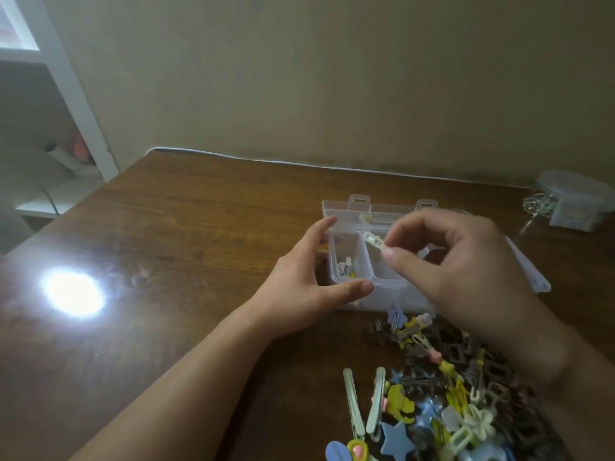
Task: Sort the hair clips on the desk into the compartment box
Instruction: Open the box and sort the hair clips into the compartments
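A clear plastic compartment box [334,247] stands open on the wooden desk [186,234], its lid [529,271] folded back to the right. My right hand [459,261] hovers over the box's middle compartment, thumb and forefinger pinching a small white hair clip [374,241]. My left hand [309,277] rests open against the box's left side, thumb at its front corner. A few small clips [346,269] lie in the left compartment. A pile of hair clips [442,394] in blue, yellow, brown, mint and white lies in front of the box.
A small round clear container [572,201] with something shiny beside it stands at the desk's far right by the wall. A bright light glare [75,294] sits on the desk's left part. A white shelf unit [66,128] stands off the desk's left.
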Available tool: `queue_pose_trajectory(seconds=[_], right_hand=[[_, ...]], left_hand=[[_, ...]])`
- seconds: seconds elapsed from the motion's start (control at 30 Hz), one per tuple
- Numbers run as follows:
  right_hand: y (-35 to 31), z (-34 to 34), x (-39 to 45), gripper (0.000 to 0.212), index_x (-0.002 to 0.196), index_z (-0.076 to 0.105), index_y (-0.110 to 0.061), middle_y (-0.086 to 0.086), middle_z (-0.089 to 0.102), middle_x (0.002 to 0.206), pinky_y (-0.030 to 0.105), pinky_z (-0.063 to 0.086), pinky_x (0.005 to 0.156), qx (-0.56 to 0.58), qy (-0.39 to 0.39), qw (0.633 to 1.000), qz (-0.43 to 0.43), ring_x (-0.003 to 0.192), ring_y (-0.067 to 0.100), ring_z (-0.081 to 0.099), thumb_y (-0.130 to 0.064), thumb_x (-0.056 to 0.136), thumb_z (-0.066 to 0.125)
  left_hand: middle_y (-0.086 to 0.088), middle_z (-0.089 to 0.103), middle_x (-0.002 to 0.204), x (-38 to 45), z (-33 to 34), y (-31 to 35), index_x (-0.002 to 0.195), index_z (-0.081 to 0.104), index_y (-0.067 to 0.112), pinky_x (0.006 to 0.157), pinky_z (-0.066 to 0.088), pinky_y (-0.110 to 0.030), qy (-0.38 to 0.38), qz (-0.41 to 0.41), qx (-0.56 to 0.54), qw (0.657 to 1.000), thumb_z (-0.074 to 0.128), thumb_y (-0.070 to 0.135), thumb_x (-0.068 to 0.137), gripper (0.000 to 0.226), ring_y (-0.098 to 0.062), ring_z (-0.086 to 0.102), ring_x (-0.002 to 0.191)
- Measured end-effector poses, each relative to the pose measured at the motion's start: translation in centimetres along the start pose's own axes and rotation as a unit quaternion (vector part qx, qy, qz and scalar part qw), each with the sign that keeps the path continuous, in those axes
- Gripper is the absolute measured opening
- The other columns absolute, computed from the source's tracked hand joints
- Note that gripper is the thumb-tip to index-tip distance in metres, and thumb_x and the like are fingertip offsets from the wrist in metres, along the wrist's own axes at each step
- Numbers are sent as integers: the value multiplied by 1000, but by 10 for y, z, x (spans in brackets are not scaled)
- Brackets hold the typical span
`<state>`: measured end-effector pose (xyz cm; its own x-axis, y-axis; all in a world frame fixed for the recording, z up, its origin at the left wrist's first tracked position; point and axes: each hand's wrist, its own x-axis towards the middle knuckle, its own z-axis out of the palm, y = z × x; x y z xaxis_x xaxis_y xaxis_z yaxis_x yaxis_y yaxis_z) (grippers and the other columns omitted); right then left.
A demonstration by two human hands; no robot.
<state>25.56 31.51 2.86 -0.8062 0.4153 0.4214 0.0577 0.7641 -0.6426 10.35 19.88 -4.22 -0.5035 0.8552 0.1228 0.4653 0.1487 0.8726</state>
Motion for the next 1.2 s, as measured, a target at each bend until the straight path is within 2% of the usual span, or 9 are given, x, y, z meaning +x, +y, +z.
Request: queue_pose_trajectory(seconds=[0.13,0.3,0.43,0.5,0.6,0.7,1.03,1.13,1.2], right_hand=[[9,22,15,6,84,69,-29,-12,65,73,12,48,65,-62,-37,997,16,77,-2,59,-28,85,63],[13,21,9,53,93,71,-27,-14,67,91,25,45,85,-92,-124,988,-30,95,-2,53,-60,93,29],[11,1,-4,23,94,65,-40,-28,61,92,18,42,80,-118,-99,983,-102,99,-4,54,-53,84,49],[5,-9,-13,16,91,66,-39,-25,61,87,18,48,73,-110,-170,969,-140,92,-1,58,-48,81,57],[-1,-10,-24,17,100,64,-42,-27,58,102,17,50,77,-126,-370,898,-201,100,-6,54,-47,85,60],[-1,0,-28,22,110,59,-47,-28,51,114,17,47,80,-163,-428,856,-239,104,-11,44,-49,89,55],[8,8,-28,6,98,59,-41,-21,59,97,15,42,67,-164,-401,868,-242,89,-6,47,-39,92,57],[7,-3,-23,14,103,58,-41,-20,59,98,18,50,71,-81,-364,912,-171,92,0,57,-34,91,60],[5,-9,-19,15,99,63,-36,-14,62,95,17,51,65,33,-271,953,-132,85,9,62,-27,87,62]], left_hand=[[13,36,153,-1,0,0,148,16,47,109,40,-45,-5,2,-3,1000,74,64,67,102,-2,42,129],[16,34,153,-1,0,0,146,15,51,110,38,-48,-2,-3,-6,1000,70,72,61,103,-8,39,135],[15,37,151,-1,0,0,148,16,46,110,39,-46,-1,-1,-2,1000,68,73,60,106,-6,42,132],[14,38,151,0,0,0,148,16,46,110,39,-45,2,-4,2,1000,67,74,59,107,-6,43,131],[15,37,152,0,1,1,147,16,48,110,40,-46,6,-6,9,1000,69,72,61,104,-6,43,131],[15,35,152,-1,2,2,148,16,46,110,39,-45,7,-8,13,1000,72,69,64,104,-6,42,131],[15,32,154,0,1,4,149,14,47,111,37,-44,3,-11,16,1000,67,71,61,105,-2,38,129],[14,34,153,-1,1,4,149,15,45,111,38,-44,0,-10,10,1000,71,71,63,105,-5,41,131],[14,36,152,-1,0,3,149,16,45,110,39,-42,0,-2,9,1000,71,69,64,105,-5,43,130]])
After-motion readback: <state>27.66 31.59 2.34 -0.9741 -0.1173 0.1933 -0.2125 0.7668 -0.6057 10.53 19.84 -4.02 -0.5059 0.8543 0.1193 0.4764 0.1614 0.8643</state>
